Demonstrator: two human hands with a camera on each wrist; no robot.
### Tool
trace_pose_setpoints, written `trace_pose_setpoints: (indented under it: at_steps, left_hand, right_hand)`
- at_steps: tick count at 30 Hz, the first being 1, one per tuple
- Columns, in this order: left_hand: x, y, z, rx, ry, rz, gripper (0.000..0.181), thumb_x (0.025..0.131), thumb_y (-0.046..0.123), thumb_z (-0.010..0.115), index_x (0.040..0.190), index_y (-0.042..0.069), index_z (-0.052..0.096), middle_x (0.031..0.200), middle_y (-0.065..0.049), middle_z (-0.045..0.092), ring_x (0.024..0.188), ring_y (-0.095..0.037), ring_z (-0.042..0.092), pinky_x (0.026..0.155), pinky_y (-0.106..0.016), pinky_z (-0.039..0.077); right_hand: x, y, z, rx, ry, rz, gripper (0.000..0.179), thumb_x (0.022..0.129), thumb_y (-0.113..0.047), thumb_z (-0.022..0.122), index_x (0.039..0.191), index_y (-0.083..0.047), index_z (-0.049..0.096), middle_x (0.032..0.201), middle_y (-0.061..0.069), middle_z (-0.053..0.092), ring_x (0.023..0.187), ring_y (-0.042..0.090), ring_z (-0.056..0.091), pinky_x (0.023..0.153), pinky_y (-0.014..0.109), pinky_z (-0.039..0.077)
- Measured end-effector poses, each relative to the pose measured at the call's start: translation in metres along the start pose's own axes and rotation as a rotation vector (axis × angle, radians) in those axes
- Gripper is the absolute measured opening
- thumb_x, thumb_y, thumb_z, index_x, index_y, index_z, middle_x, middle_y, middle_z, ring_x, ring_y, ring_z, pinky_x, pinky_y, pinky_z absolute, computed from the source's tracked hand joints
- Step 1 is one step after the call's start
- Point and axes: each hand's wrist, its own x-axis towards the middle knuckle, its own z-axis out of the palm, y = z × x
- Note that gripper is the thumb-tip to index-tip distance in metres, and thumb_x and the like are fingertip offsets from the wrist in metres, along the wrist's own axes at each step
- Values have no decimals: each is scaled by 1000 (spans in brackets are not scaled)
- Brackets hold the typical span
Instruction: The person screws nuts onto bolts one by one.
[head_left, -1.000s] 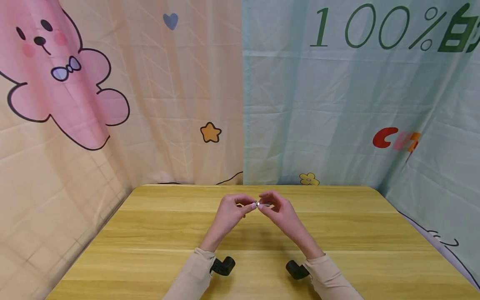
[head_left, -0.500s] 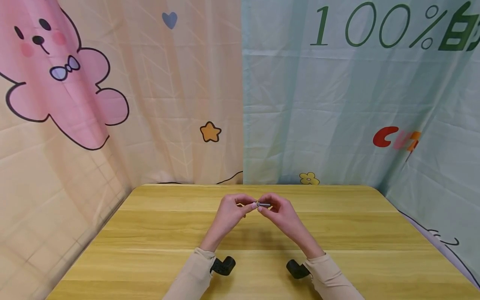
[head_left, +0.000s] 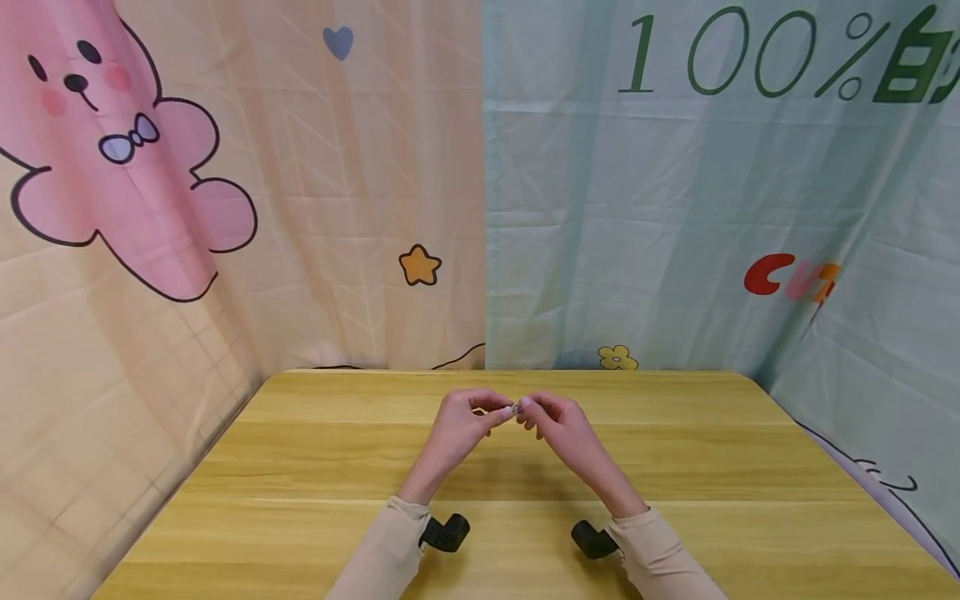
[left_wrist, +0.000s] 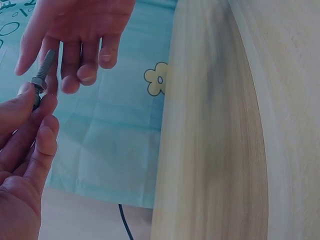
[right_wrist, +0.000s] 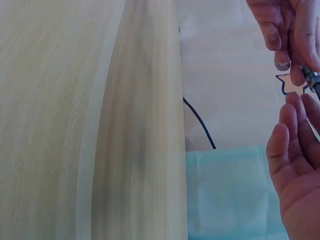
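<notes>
A silvery bolt (left_wrist: 47, 65) with a hex nut (left_wrist: 39, 83) on its thread is held above the table. My left hand (head_left: 468, 417) pinches the bolt's lower end between thumb and index finger. Around the threaded shank is my right hand (head_left: 558, 421), its fingers fairly straight. In the left wrist view its thumb stands off to one side and its index finger lies behind the bolt; whether that finger touches cannot be told. The head view mostly hides the shank behind the right thumb. In the right wrist view, the nut (right_wrist: 312, 80) shows at the right edge.
Both hands are above a wooden table (head_left: 360, 467). Printed curtains (head_left: 420, 167) hang behind it and at the sides. Each wrist wears a black camera, a left one (head_left: 446, 532) and a right one (head_left: 594, 540). A dark line (right_wrist: 200, 122) shows beyond the table edge.
My right fingers have shifted: the thumb has moved up and forward across the bolt, hiding the shank that showed before. The left hand keeps its pinch in nearly the same place.
</notes>
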Motion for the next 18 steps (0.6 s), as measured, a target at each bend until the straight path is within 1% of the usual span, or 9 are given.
trace_pose_setpoints:
  at_steps: [2,3,5,7,9,11,14,18]
  left_hand:
    - [0,-1,0,7,6,4,5,90,17,74,92,14,78,87,4,72,76,-32,64,57,-30,51]
    - [0,-1,0,10,8,6,5,90,16,74,92,14,78,88,4,72,76,-32,63,57,-29,51]
    - [0,-1,0,15,12,8,5,90,16,74,92,14,78,88,4,72,76,-30,63,56,-28,51]
    - [0,-2,0,19,14,9,5,90,15,74,92,14,78,88,4,72,76,-28,63,57,-28,51]
    - [0,-1,0,20,12,9,5,90,15,74,92,14,78,88,4,72,76,-26,63,57,-28,51]
    - [0,-1,0,17,9,6,5,90,16,74,92,15,78,88,4,72,76,-26,63,57,-29,51]
    - [0,-1,0,19,8,3,5,90,16,74,92,15,78,88,5,72,76,-24,62,58,-29,52]
    - [0,-2,0,29,15,1,5,90,17,74,92,16,78,88,5,71,75,-19,61,58,-30,52]
  right_hand:
    - [0,-2,0,19,-2,-12,25,100,-28,59,113,-8,67,101,8,66,93,28,60,75,39,53]
    - [0,-2,0,31,-7,-27,23,100,-23,61,116,-6,65,105,8,66,95,27,60,77,37,53]
    - [0,-3,0,58,-25,-60,25,97,-11,64,120,-2,61,111,11,64,100,27,60,81,34,53]
    - [1,-3,0,79,-43,-98,25,94,-1,64,119,2,59,111,16,62,103,31,60,82,32,54]
    - [2,-2,0,91,-53,-124,24,92,3,65,116,3,59,110,17,61,104,32,60,83,31,54]
    - [2,0,0,87,-52,-134,21,92,2,66,112,1,61,109,15,62,104,30,61,84,29,54]
    - [2,1,0,73,-42,-137,17,93,-4,68,110,-4,64,108,10,63,103,25,62,83,30,54]
    - [1,2,-1,63,-37,-132,14,94,-13,69,107,-9,67,107,7,65,100,26,63,83,33,54]
